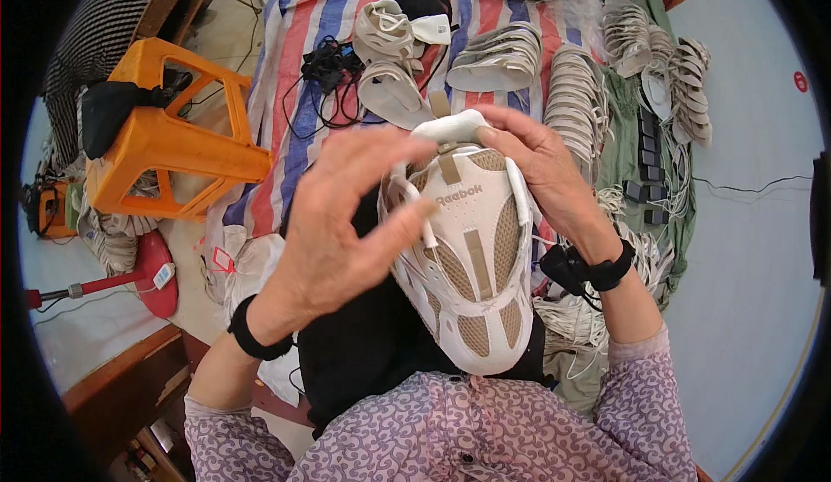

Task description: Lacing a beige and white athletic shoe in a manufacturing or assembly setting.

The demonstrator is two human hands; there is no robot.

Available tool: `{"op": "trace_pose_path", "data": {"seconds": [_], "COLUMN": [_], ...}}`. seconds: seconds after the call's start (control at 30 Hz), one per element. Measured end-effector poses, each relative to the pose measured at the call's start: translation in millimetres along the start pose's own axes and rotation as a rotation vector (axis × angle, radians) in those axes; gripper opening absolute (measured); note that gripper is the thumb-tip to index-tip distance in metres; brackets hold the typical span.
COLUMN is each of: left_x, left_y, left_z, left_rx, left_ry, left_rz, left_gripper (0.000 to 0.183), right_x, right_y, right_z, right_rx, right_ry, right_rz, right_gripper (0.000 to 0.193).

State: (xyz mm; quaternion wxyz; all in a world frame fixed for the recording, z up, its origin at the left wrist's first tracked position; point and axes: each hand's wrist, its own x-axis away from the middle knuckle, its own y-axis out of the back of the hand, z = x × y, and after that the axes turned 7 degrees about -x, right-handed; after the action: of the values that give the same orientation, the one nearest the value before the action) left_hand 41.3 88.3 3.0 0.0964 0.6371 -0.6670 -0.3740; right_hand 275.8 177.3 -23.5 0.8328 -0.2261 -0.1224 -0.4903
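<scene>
A white and tan shoe upper with mesh panels rests over my lap, its toe toward me. My right hand pinches the padded white edge at the far end of the upper, thumb on the near side. To the left of the upper, my left hand is raised with its thumb and fingers apart; it is slightly blurred. Its fingertips overlap the upper's left edge, where a white cord-like strip stands up in a loop. Whether they touch it, I cannot tell.
A striped sheet covers the floor ahead, with stacks of shoe pieces and a tangle of black cords. At left stands an orange stool. Bundles of white laces and dark blocks lie at right.
</scene>
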Motion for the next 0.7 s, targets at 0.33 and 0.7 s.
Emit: {"op": "trace_pose_path", "data": {"seconds": [0.33,0.7], "left_x": [42.0,42.2], "left_y": [-10.4,-17.4], "left_z": [-7.2,-8.3], "left_rx": [0.114,0.192], "left_ry": [0.216,0.241], "left_rz": [-0.061,-0.038], "left_gripper": [0.024,0.026], "right_x": [-2.5,-8.9], "right_y": [-10.4,-17.2], "right_z": [-13.4,30.1], "right_rx": [0.134,0.914], "right_ry": [0.257,0.755], "right_rz": [0.059,0.185], "right_gripper": [0.03,0.017]}}
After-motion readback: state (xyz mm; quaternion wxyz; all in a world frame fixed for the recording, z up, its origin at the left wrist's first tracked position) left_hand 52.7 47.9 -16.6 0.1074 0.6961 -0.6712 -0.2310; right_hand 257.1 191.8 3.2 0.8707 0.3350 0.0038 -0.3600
